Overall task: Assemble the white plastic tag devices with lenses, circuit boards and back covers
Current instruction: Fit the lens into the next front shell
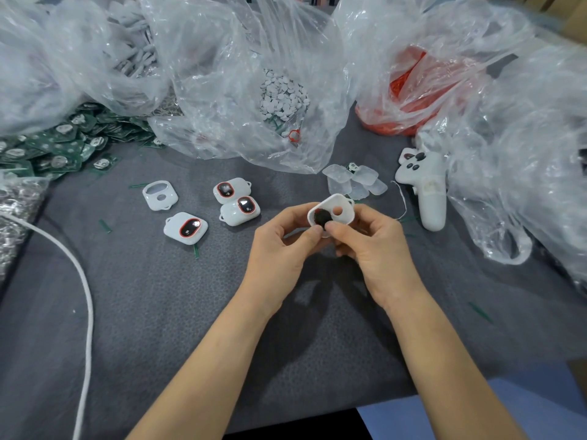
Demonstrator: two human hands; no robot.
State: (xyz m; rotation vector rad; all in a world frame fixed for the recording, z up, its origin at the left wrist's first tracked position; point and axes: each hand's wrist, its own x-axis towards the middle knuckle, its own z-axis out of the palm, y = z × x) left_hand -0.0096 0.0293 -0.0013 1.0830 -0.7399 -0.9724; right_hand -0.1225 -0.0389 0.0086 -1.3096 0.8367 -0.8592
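Grey cloth (pixel 158 312) covers the table, with clear plastic bags (pixel 222 74) heaped along its far side and a pile of green circuit boards (pixel 57 144) at far left. Above the middle, the left hand (pixel 279 246) and right hand (pixel 374 246) grip one white tag shell (pixel 341 206) between curled fingers and thumbs. Three finished tags (pixel 240 210) lie to its left and clear lenses (pixel 355 182) just behind. A dark round piece (pixel 320 217) sits inside the shell.

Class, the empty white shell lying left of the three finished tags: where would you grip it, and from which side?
Probably pinch the empty shell by its outer side walls from above. It lies flat on the grey mat with bare space around; skip its small loop.
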